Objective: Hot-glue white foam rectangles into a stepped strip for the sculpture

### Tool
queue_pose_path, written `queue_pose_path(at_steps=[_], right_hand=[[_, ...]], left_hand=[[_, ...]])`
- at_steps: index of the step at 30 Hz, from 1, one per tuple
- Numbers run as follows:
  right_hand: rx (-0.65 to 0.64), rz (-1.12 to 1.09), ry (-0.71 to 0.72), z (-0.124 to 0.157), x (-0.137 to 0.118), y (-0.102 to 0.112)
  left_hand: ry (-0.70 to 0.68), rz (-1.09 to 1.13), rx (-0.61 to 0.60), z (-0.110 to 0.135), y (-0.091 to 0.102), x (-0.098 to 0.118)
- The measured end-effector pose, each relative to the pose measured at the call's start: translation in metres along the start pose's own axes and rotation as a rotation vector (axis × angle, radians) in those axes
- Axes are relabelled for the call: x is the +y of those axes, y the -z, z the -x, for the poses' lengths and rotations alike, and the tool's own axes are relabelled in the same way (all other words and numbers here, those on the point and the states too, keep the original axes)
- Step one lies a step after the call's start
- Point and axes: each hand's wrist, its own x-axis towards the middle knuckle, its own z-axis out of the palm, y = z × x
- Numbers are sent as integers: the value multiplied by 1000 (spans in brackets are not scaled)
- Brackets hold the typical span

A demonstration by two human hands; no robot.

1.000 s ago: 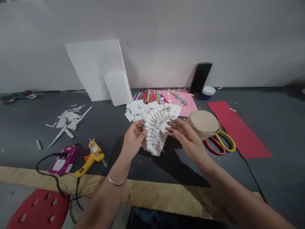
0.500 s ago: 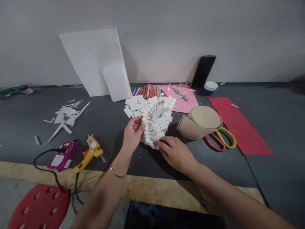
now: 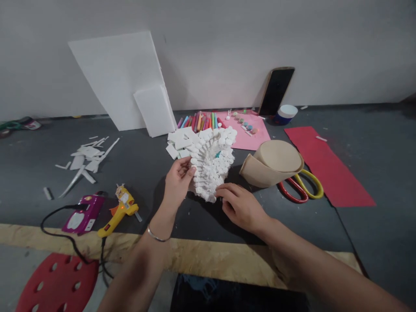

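A white, bumpy craft piece [image 3: 211, 167], covered with small white discs and rolled bits, stands tilted above the dark table, with a small teal patch near its middle. My left hand [image 3: 177, 182] grips its left edge between thumb and fingers. At the lower right side, my right hand [image 3: 242, 206] has its fingers curled, the fingertips against the piece; its thumb is partly hidden. White foam squares [image 3: 180, 141] lie just behind the piece. To the right are a roll of beige sheet [image 3: 276, 160] and scissors with red and yellow handles [image 3: 300, 186].
On the left lie a yellow glue gun [image 3: 120, 210], a purple power box [image 3: 84, 214] with a cable, and white scraps [image 3: 86, 158]. Behind are white boards [image 3: 120, 78], colored pens [image 3: 201, 121], pink paper [image 3: 250, 141], a phone [image 3: 277, 91] and a tub [image 3: 286, 115]. Red paper [image 3: 338, 173] lies right.
My right hand's fingertips have shifted slightly right and up along the lower edge of the craft piece. My left hand keeps its grip. The whole view has shifted a little.
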Motion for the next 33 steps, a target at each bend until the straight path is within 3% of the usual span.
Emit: queue_pose_path(at_steps=[4, 11, 18, 22, 25, 28, 31, 33], right_hand=[[-44, 37, 16, -2, 1, -1], [-27, -106, -20, -2, 4, 2], [39, -112, -222, -13, 5, -9], [65, -169, -239, -17, 11, -15], [65, -225, -213, -16, 16, -13], [44, -269, -202, -15, 19, -10], [55, -283, -184, -15, 22, -9], [76, -285, -150, -14, 24, -9]], left_hand=[[-5, -19, -4, 0, 0, 3], [-29, -40, -14, -1, 1, 2], [-17, -73, -17, -1, 1, 2], [-15, -130, -18, -2, 1, 2], [-167, -314, 44, 4, 1, 14], [-458, -688, 95, 20, -2, 36], [-650, -927, -84, 44, -6, 52], [-661, -1029, -234, 58, -9, 53]])
